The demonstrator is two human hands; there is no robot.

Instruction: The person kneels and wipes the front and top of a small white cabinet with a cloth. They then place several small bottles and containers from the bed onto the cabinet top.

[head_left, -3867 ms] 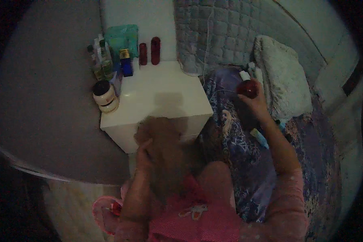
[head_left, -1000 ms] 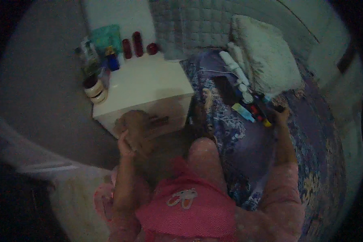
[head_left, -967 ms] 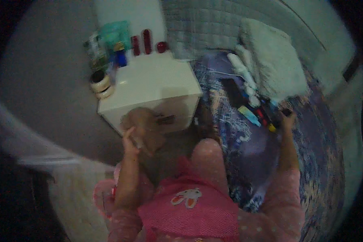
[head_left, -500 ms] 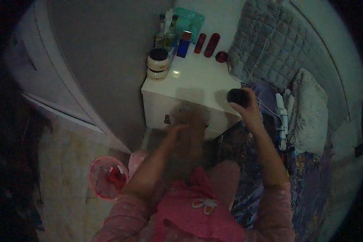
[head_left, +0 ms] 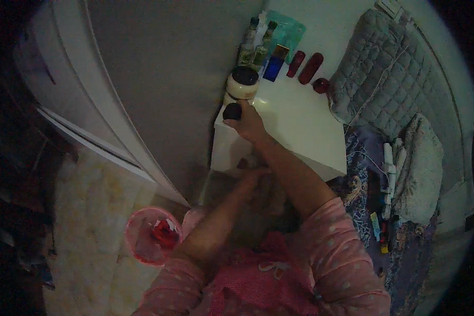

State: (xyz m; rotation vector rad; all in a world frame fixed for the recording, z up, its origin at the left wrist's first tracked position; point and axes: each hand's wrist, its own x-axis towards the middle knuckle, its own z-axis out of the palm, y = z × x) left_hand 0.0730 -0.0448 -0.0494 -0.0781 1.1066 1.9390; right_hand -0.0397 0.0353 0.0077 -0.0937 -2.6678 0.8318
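Note:
My right hand (head_left: 250,125) reaches across to the front left corner of a white cabinet (head_left: 300,126). Its fingers are closed round a dark, round-topped object (head_left: 232,111), whose kind I cannot make out. Right behind it stand two cream jars, one on top of the other, the upper jar (head_left: 242,84) with a black lid. Lower down, in front of the cabinet, my left hand (head_left: 260,176) lies in shadow under my right forearm. Its fingers are blurred and partly hidden; a small dark thing (head_left: 243,163) shows beside them.
At the back of the cabinet are glass bottles (head_left: 260,50), a blue bottle (head_left: 275,64), red containers (head_left: 310,68) and a teal pouch (head_left: 289,29). A grey quilted cushion (head_left: 384,68) leans at right, above a patterned bedspread (head_left: 405,274). A pink bin (head_left: 137,237) stands on the floor.
My right hand has carried the dark object from the cabinet's right side leftward to the jars. My left hand stays low before the cabinet. The view has shifted, moving things right.

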